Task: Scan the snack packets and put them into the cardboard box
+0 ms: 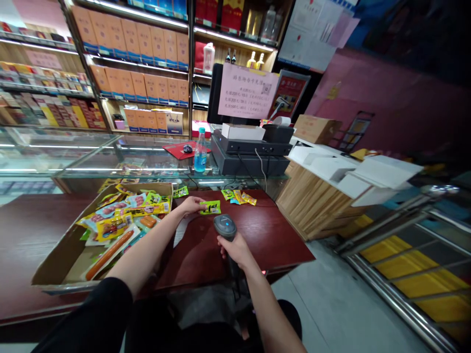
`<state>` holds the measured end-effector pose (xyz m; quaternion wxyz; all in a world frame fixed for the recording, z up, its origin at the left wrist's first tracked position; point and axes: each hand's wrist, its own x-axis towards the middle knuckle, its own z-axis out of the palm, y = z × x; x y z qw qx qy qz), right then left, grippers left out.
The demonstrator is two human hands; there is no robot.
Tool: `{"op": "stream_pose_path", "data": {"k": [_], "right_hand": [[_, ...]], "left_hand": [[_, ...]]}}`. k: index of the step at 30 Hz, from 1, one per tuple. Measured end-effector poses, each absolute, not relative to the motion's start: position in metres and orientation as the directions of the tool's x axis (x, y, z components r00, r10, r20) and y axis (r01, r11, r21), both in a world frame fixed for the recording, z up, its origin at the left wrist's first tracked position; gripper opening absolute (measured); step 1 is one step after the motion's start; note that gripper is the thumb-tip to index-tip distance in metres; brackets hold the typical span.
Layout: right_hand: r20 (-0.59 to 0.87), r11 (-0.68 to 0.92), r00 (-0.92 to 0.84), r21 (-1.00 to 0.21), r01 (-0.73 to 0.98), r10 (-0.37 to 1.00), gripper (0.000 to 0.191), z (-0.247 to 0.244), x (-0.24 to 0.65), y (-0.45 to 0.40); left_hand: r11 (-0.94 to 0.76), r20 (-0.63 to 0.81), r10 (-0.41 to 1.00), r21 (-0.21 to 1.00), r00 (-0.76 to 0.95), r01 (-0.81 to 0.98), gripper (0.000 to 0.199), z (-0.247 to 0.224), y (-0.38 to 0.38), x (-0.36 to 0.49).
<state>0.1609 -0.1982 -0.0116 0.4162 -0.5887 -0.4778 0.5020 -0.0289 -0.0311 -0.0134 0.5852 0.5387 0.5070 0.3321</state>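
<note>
My left hand (190, 207) pinches the left end of a small green snack packet (211, 207) above the dark red table (198, 260). In my right hand (235, 249) is a black barcode scanner (225, 226), its fingers wrapped round the handle and its head just below the packet. Under my left forearm, to the left, stands an open cardboard box (55, 262) of packaged snacks, among them a long sausage (110, 254). Another green packet (180, 191) lies behind my left hand. A few green and yellow packets (238, 197) rest farther right on the table.
Behind the table, a glass counter (147, 152) carries a blue bottle (200, 151), a mouse (187, 148) and a cash drawer (250, 162) under a monitor with a pink sign (247, 93). A wooden cabinet (316, 196) and a metal railing (405, 284) stand at right.
</note>
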Motion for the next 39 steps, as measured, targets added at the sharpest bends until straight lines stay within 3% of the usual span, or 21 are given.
{"op": "stream_pose_path", "data": {"k": [9,15,22,26,29,33,39], "right_hand": [[-0.163,-0.169,0.052,-0.972,0.162,0.985,0.02,-0.008,0.161,-0.197],[-0.163,-0.172,0.063,-0.968,0.181,0.985,0.021,-0.005,0.163,-0.2],[-0.186,-0.178,-0.029,-0.969,0.172,0.982,0.027,-0.002,0.151,-0.185],[-0.176,-0.147,-0.127,-0.967,0.207,0.976,0.027,0.002,0.13,-0.174],[-0.158,-0.118,-0.187,-0.971,0.208,0.97,0.027,0.002,0.116,-0.171],[-0.154,-0.103,-0.238,-0.972,0.211,0.959,0.027,0.001,0.108,-0.171],[-0.155,-0.122,-0.168,-0.974,0.193,0.974,0.024,0.003,0.12,-0.174]], "left_hand": [[0.151,-0.189,0.944,0.976,0.27,0.158,0.029,-0.009,-0.033,-0.029],[0.165,-0.196,0.942,0.978,0.273,0.131,0.035,-0.003,-0.035,-0.028],[0.126,-0.136,0.987,0.986,0.088,0.112,0.043,0.041,-0.031,-0.08],[0.044,-0.041,0.999,0.974,-0.021,0.222,0.046,0.08,-0.043,-0.161],[0.023,0.039,0.991,0.888,-0.125,0.458,0.045,0.099,-0.062,-0.217],[0.07,0.218,0.943,0.611,-0.252,0.789,0.036,0.102,-0.076,-0.247],[-0.053,0.206,0.977,0.49,-0.057,0.87,0.028,0.072,-0.044,-0.181]]}}
